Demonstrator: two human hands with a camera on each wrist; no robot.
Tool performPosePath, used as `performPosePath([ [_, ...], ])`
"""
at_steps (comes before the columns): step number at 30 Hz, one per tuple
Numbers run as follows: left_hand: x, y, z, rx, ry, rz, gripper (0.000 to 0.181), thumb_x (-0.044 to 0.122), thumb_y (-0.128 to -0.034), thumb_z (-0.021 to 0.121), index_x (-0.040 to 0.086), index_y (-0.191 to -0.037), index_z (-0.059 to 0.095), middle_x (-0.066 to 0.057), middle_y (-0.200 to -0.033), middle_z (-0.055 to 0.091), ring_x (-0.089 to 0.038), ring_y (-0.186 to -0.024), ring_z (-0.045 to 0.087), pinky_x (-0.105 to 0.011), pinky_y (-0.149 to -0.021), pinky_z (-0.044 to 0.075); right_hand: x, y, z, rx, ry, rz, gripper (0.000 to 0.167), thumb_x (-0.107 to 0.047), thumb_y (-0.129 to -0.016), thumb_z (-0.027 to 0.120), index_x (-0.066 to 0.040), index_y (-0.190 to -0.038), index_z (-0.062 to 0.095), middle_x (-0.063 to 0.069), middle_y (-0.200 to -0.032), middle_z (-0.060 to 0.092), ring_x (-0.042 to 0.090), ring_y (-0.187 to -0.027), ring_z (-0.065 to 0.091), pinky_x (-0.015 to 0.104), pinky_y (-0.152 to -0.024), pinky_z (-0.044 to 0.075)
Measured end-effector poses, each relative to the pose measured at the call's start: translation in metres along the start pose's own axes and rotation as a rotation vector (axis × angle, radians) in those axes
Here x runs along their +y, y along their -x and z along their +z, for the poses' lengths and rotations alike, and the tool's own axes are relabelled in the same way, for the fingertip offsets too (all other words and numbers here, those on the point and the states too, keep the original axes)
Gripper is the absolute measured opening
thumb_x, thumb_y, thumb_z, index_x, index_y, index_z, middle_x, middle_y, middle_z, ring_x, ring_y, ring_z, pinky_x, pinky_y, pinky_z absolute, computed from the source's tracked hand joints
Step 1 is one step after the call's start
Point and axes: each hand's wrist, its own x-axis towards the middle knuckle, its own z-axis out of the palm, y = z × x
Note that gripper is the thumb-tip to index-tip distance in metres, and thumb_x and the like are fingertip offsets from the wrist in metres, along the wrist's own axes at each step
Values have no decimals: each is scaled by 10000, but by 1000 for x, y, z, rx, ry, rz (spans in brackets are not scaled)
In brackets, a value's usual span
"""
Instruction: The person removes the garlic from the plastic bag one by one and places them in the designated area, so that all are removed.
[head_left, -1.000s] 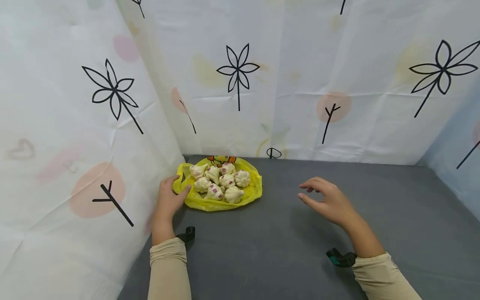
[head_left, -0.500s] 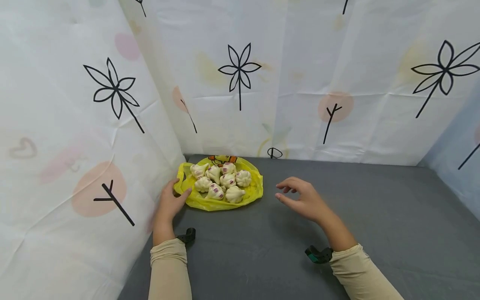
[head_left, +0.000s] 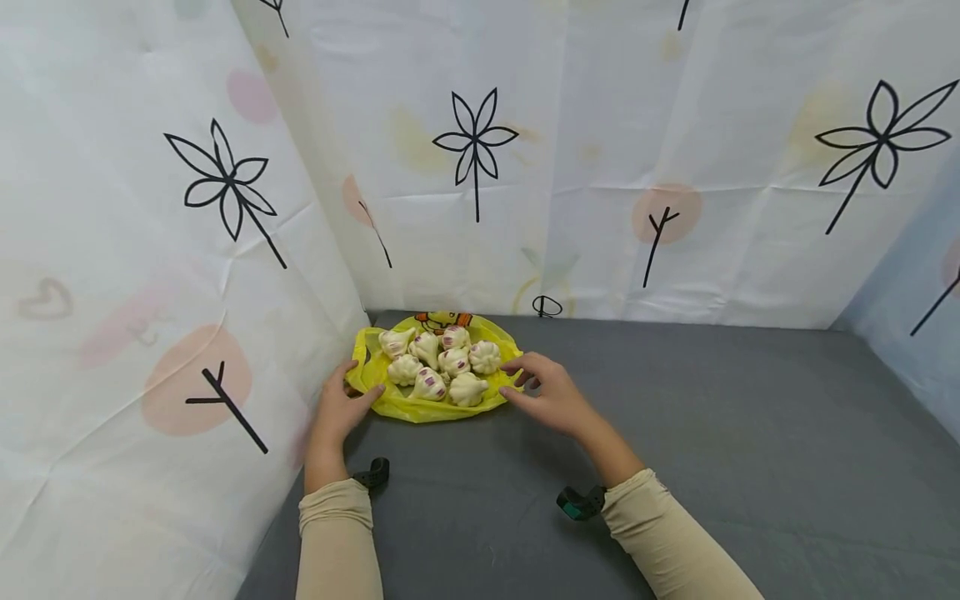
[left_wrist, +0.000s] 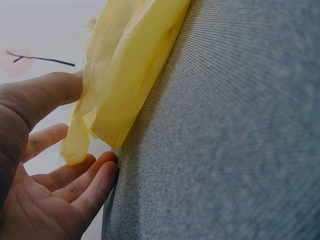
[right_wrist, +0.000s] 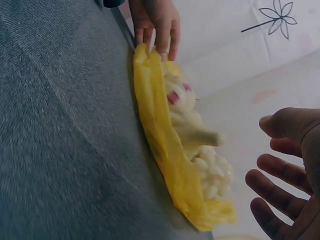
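Several garlic bulbs [head_left: 468,389], white with purple patches, lie in a spread yellow plastic bag [head_left: 408,410] in the head view. My left hand [head_left: 337,412] is at the bag's left edge. In the left wrist view its thumb touches the yellow plastic [left_wrist: 117,75], and the other fingers [left_wrist: 95,187] lie loosely beneath a drooping fold. My right hand [head_left: 553,398] is at the bag's right edge, thumb and fingers parted. The right wrist view shows the right hand [right_wrist: 295,185] with nothing between its fingers, apart from the garlic [right_wrist: 212,170].
A dark grey cloth [head_left: 465,508] covers the table. White printed sheets stand at the left [head_left: 112,250] and behind [head_left: 600,150], close to the bag. Each wrist wears a black device, the left one [head_left: 372,472] and the right one [head_left: 581,503].
My right hand has moved left across the table, from well right of the bag to its right edge. The left hand and the bag stay where they were.
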Motion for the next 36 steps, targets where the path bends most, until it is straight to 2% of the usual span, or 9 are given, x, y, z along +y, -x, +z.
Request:
performPosePath([
  [4,2,1,-1,-7,17,-6,829,255,-1007,738,13,-1657,283,-270,-1711,275,-490,-1477,448,-568,-1161,447,5,-10,15,-15,8,28,343,-154,-986,767,-9,-1293,716,187,-1250,701,384,-1032,715,572,-855,597],
  [9,3,2,-1,-9,20,-8,826,245,-1007,737,13,-1656,283,-270,-1715,268,-498,-1479,442,-576,-1165,446,10,-19,30,-39,27,49,333,-164,-999,754,-16,-1295,716,174,-1280,707,354,-1024,721,510,-861,615],
  [17,1,3,0,-1,22,-10,819,244,-1003,738,20,-1654,295,-270,-1712,272,-513,-1463,455,-587,-1145,460,12,-26,45,-37,49,30,289,-115,-990,753,-27,-1264,726,161,-1247,714,294,-972,719,491,-871,614],
  [23,4,3,1,1,13,-8,823,257,-1005,737,15,-1653,292,-278,-1710,270,-520,-1469,447,-598,-1159,451,11,-28,48,-15,63,29,230,-87,-983,752,-54,-1211,753,119,-1210,735,254,-953,717,461,-850,617],
  [30,5,2,1,1,4,-17,819,262,-1009,733,19,-1654,291,-279,-1713,252,-524,-1472,432,-610,-1175,430,10,-28,48,20,77,74,183,-122,-998,751,-91,-1177,777,76,-1181,749,231,-953,711,425,-848,609],
  [33,5,3,1,1,-7,-19,817,267,-1009,734,21,-1652,294,-279,-1713,250,-521,-1472,429,-609,-1178,426,6,-27,42,59,75,67,182,-148,-1012,743,-91,-1180,782,71,-1164,755,236,-957,711,418,-846,608],
  [36,3,3,0,4,-5,-15,808,262,-1013,732,25,-1651,297,-270,-1711,265,-508,-1464,449,-596,-1168,441,1,-26,32,117,64,28,177,-152,-1015,740,-76,-1168,785,73,-1125,753,239,-933,707,441,-822,610],
])
